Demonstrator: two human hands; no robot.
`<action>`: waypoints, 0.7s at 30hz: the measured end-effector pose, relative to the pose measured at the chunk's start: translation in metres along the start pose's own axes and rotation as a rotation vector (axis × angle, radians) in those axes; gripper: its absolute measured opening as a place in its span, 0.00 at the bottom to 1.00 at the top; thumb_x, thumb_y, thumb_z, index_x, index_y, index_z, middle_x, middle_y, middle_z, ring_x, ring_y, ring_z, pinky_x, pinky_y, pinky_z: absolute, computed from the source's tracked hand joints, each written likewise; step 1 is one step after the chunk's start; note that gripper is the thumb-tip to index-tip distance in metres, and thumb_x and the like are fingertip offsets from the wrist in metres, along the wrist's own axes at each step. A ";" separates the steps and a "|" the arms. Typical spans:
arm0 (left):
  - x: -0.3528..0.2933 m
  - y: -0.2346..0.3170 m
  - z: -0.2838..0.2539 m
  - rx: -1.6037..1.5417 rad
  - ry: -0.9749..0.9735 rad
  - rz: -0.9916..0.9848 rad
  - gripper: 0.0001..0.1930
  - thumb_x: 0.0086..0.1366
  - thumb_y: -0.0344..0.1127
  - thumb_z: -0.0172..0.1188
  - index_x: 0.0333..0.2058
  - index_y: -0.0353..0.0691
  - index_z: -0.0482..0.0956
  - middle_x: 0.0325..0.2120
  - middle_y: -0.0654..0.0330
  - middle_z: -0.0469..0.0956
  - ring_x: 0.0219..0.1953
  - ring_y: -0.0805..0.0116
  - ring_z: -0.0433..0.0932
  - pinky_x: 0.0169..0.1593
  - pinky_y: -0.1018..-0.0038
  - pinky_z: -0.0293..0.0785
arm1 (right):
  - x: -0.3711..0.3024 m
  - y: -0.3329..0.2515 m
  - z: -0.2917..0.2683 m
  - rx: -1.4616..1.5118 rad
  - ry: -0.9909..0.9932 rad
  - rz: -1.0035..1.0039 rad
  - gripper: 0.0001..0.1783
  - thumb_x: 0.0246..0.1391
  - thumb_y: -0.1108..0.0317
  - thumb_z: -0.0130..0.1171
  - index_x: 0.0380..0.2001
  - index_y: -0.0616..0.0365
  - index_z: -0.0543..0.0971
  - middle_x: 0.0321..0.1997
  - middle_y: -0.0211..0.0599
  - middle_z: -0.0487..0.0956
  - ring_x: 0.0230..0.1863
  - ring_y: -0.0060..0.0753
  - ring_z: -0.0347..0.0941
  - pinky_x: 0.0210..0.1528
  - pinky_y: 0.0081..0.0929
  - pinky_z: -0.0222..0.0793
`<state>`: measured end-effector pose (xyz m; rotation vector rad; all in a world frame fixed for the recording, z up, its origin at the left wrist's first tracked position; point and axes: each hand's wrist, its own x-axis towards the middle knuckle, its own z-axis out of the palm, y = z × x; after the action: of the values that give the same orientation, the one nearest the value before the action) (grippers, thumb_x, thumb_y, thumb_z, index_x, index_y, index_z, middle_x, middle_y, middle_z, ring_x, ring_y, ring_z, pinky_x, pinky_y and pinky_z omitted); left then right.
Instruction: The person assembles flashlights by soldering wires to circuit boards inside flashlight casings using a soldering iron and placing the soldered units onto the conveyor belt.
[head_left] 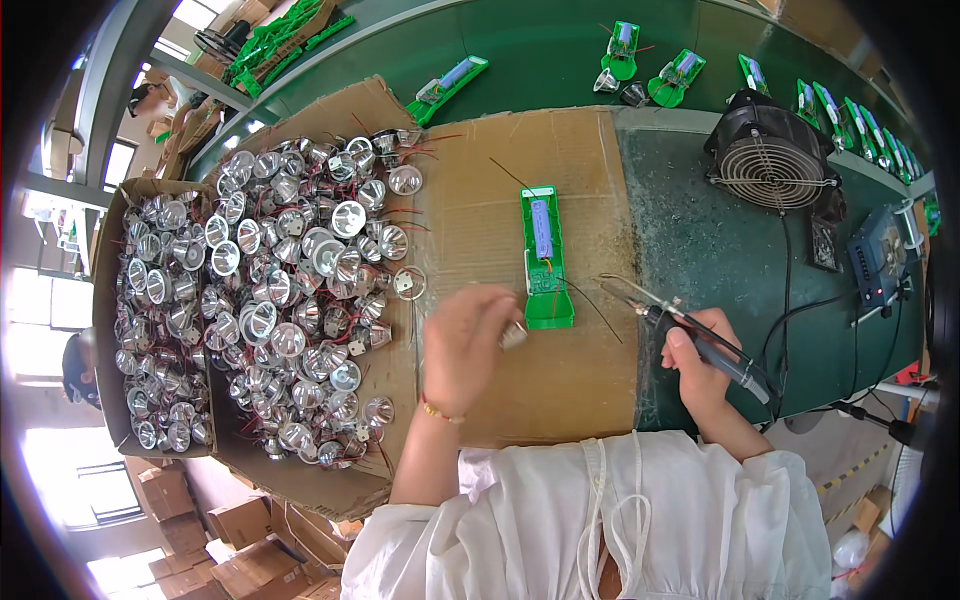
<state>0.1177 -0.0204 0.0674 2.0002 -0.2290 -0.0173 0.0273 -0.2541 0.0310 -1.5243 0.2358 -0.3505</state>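
My left hand [468, 335] is closed on a small silvery reflector lamp [513, 337], mostly hidden by the fingers, just left of the green casing's lower end. That open green plastic flashlight casing [549, 310] lies on the cardboard in front of me. A purple battery cell [542, 230] sits inside it, with dark wires sticking out. Gripped in my right hand [698, 365] is a soldering iron [715, 358] with a metal wire-feed guide. Its tip points left toward the casing, apart from it.
Cardboard boxes [385, 105] on the left hold many reflector lamps [288, 340] with red wires. At the back stand more green casings [677, 78]. A black fan [770, 165] and a blue soldering station [880, 262] stand to the right, with cables [787, 290] across the green mat.
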 end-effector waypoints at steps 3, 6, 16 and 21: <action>-0.008 -0.004 0.018 -0.157 -0.111 -0.266 0.04 0.54 0.29 0.59 0.29 0.36 0.78 0.20 0.58 0.77 0.24 0.64 0.75 0.29 0.73 0.70 | 0.003 0.004 0.005 -0.053 -0.134 -0.017 0.08 0.48 0.73 0.56 0.30 0.64 0.68 0.19 0.35 0.72 0.18 0.20 0.68 0.20 0.17 0.66; -0.008 -0.014 0.025 0.324 0.029 0.072 0.04 0.53 0.31 0.60 0.25 0.37 0.79 0.20 0.59 0.75 0.24 0.62 0.73 0.29 0.71 0.68 | 0.009 -0.002 0.015 -0.061 -0.221 -0.030 0.08 0.47 0.75 0.57 0.29 0.65 0.68 0.21 0.37 0.74 0.19 0.20 0.70 0.22 0.18 0.68; 0.002 -0.016 0.037 0.485 0.105 0.265 0.05 0.48 0.30 0.63 0.19 0.38 0.76 0.22 0.60 0.70 0.27 0.61 0.70 0.30 0.69 0.66 | 0.009 0.008 0.027 -0.061 -0.154 -0.005 0.09 0.47 0.73 0.59 0.28 0.64 0.70 0.18 0.33 0.74 0.18 0.15 0.68 0.20 0.15 0.65; 0.002 -0.016 0.038 0.483 0.101 0.264 0.05 0.48 0.30 0.63 0.18 0.39 0.75 0.22 0.60 0.70 0.27 0.61 0.70 0.30 0.69 0.66 | 0.007 0.010 0.026 -0.062 -0.134 0.001 0.08 0.46 0.73 0.60 0.27 0.63 0.71 0.17 0.28 0.74 0.18 0.12 0.67 0.19 0.14 0.62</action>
<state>0.1181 -0.0480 0.0366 2.4244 -0.4645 0.3345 0.0443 -0.2320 0.0228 -1.6014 0.1432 -0.2413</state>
